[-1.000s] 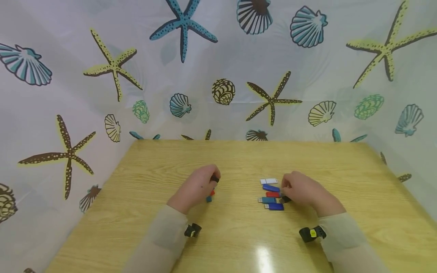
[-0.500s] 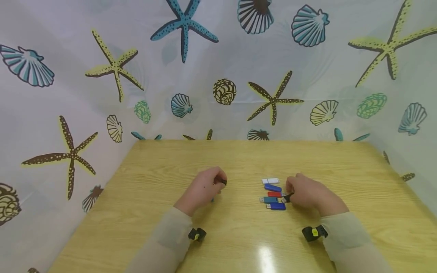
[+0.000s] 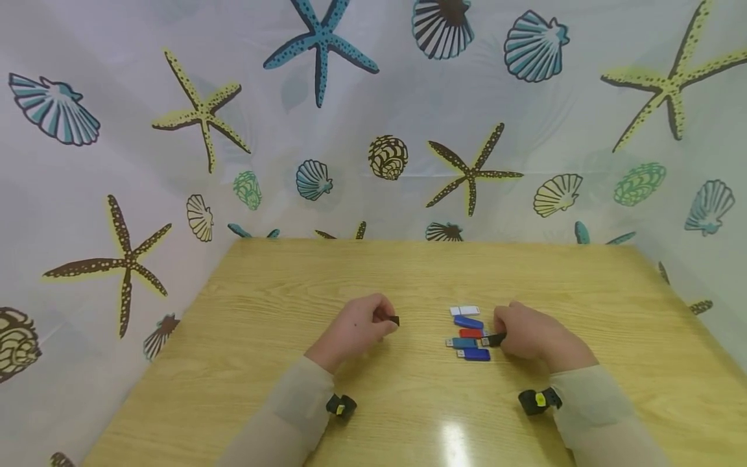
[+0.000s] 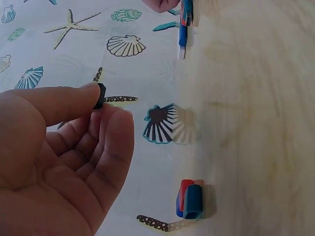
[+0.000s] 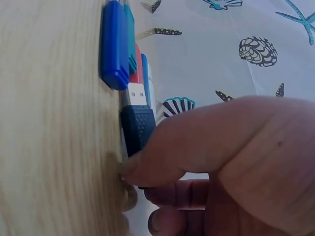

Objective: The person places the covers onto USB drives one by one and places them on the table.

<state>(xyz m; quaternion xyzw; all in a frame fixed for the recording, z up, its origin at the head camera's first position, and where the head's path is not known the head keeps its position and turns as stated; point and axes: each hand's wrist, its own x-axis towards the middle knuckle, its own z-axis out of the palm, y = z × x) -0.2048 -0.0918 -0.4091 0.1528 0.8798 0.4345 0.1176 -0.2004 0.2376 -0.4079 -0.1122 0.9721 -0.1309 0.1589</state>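
Note:
My left hand (image 3: 357, 327) pinches a small black cap (image 4: 101, 96) between thumb and fingers, raised above the table. My right hand (image 3: 533, 332) pinches the rear end of a black USB flash drive (image 5: 138, 125), its metal plug bare and pointing left. Right beside that plug lies a group of flash drives: a white one (image 3: 464, 311), a blue one (image 3: 469, 322), a red one (image 3: 470, 333), a teal one (image 3: 464, 344) and a darker blue one (image 3: 477, 355). In the left wrist view, a teal cap (image 4: 193, 201), a red cap (image 4: 185, 191) and a blue piece (image 4: 179, 209) lie together.
The wooden table (image 3: 280, 272) is bounded at the back and sides by a white cloth (image 3: 350, 207) printed with starfish and shells. A black band with a small camera (image 3: 341, 406) sits on the left wrist, and a similar camera (image 3: 539, 401) on the right.
My left hand has moved right and slightly toward me with the black cap, away from the loose caps. The right hand has shifted slightly right, showing more of the black flash drive.

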